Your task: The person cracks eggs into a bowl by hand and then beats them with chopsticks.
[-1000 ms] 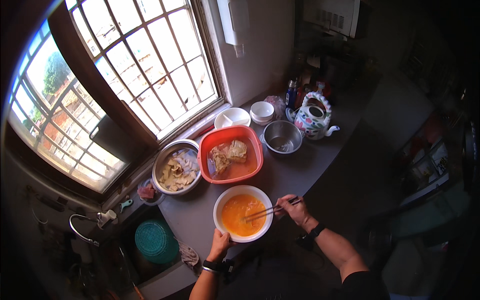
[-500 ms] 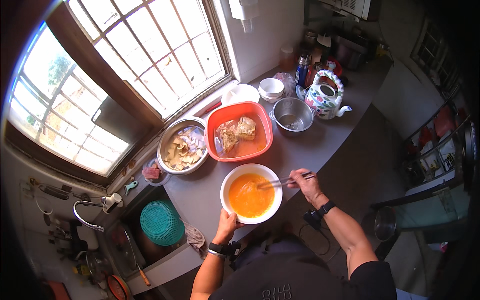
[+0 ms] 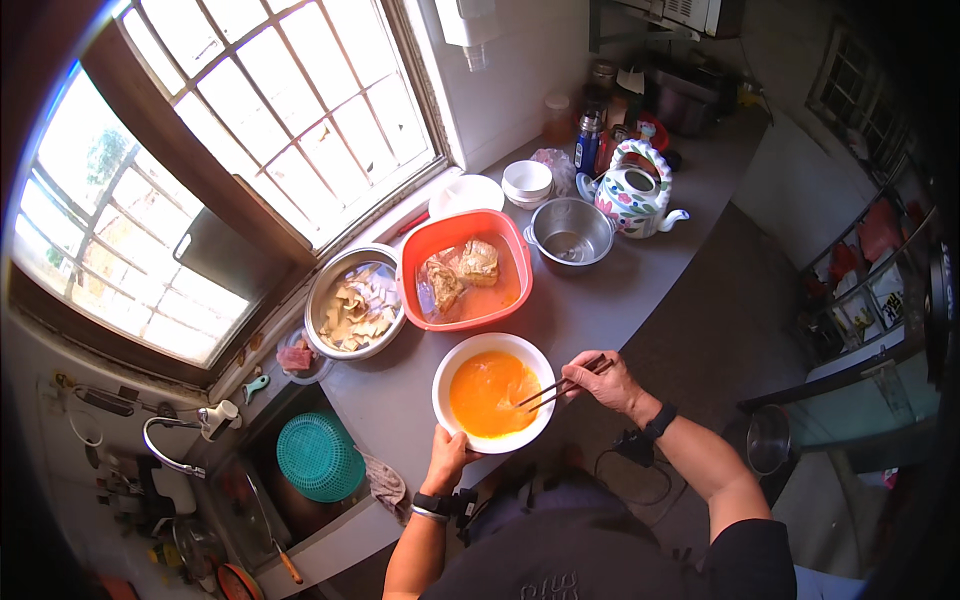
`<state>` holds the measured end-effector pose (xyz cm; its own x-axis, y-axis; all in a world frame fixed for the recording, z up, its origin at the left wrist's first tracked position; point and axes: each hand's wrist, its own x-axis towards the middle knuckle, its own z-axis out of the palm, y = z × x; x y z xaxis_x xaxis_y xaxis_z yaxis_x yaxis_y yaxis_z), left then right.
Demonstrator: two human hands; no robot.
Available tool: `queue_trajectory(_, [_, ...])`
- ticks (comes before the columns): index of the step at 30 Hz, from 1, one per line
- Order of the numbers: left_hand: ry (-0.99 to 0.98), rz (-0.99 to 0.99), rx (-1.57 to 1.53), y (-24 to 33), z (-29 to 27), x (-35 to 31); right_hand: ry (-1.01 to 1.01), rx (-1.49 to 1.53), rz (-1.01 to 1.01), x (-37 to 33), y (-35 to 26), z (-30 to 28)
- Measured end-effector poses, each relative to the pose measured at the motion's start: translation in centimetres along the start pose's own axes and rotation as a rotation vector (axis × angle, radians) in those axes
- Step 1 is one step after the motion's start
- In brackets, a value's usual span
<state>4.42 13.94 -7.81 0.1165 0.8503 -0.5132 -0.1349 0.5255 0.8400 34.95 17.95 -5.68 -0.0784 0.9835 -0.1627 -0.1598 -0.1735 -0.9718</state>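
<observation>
A white bowl (image 3: 441,420) holds orange-yellow beaten egg (image 3: 492,393). My left hand (image 3: 447,458) is closed on the bowl's near left rim, thumb over the edge. In my right hand (image 3: 607,384) is a pair of dark chopsticks (image 3: 545,394), gripped near their upper ends. Their tips dip into the egg at the right side of the bowl. Just beyond the bowl stands a red plastic basin (image 3: 517,297) with two chunks of meat (image 3: 478,262) in reddish liquid. Beside it, a steel basin (image 3: 315,327) contains pale sliced pieces (image 3: 358,315) in water.
On the grey counter (image 3: 640,275) are a steel pot (image 3: 572,232), a floral teapot (image 3: 632,200), stacked white bowls (image 3: 527,180) and a white plate (image 3: 466,197). At left, a green basket (image 3: 318,458) sits in the sink, near a cloth (image 3: 384,482). A barred window lies behind.
The chopsticks have swung from nearly level to a slant, their tips now lower in the egg. My right hand has shifted slightly nearer. The whole view has moved a little.
</observation>
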Motion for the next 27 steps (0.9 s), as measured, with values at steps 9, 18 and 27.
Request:
queue_trajectory(9, [-0.032, 0.011, 0.037, -0.6, -0.4, 0.6, 0.247, 0.093, -0.082, 1.2, 1.8, -1.0])
queue_trajectory(18, [-0.024, 0.012, 0.037, 0.3, -0.2, 0.0, 0.021, 0.093, 0.089, 0.0, 2.1, 0.7])
queue_trajectory(27, [-0.008, 0.050, 0.013, -1.6, -1.0, 1.0, 0.249, 0.118, -0.085, 0.8, 1.4, 0.2])
